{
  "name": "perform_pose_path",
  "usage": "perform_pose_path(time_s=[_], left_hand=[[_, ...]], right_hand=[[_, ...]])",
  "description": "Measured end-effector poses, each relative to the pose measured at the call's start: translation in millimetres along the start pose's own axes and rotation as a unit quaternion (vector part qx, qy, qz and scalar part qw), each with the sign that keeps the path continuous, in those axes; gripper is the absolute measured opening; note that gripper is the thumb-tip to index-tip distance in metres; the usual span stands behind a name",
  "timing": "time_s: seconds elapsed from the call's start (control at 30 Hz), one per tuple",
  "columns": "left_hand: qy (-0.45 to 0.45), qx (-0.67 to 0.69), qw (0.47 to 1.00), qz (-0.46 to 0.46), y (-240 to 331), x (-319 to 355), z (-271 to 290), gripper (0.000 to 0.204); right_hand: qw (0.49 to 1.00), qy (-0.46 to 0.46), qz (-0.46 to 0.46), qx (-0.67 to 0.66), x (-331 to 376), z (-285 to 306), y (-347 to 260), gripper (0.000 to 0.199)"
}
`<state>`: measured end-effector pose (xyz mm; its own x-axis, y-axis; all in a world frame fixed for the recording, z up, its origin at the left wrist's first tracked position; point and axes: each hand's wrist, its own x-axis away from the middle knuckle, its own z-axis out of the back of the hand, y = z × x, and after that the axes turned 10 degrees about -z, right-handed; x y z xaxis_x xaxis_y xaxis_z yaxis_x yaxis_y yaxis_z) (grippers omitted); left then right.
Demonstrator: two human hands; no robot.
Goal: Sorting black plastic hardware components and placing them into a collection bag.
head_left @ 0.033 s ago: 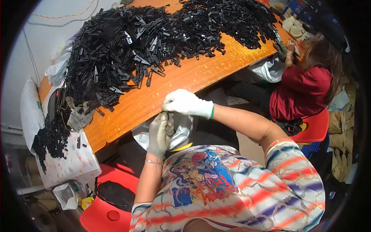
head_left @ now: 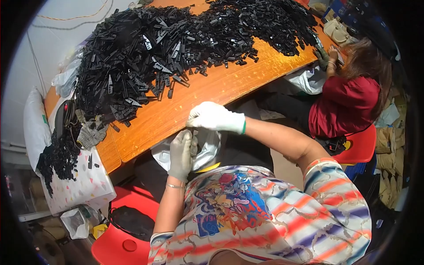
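Keep right hand (head_left: 215, 117) at bag's (head_left: 207, 150) 12 o'clock rim; left hand (head_left: 181, 152) pinching film; right's grip indiscernible.

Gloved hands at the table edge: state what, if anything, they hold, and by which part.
The left hand and right hand, both in white gloves, meet at the mouth of a white plastic bag below the orange table. Whether either grips a small part cannot be told.
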<state>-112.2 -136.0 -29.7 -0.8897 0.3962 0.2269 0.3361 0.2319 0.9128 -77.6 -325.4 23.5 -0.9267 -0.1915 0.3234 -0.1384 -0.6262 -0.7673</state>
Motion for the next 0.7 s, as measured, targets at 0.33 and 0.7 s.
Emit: perform_pose_path(time_s=[0.33,0.7], left_hand=[[0.026,-0.657,0.726,-0.203,30.2,15.0,1.7,0.021],[0.126,-0.749,0.604,-0.240,72.1,-121.6,-20.4,0.023]], right_hand=[[0.883,0.369,0.101,0.272,-71.3,58.8,40.5,0.010],[0.901,0.357,0.049,0.240,-86.4,49.2,41.4,0.011]])
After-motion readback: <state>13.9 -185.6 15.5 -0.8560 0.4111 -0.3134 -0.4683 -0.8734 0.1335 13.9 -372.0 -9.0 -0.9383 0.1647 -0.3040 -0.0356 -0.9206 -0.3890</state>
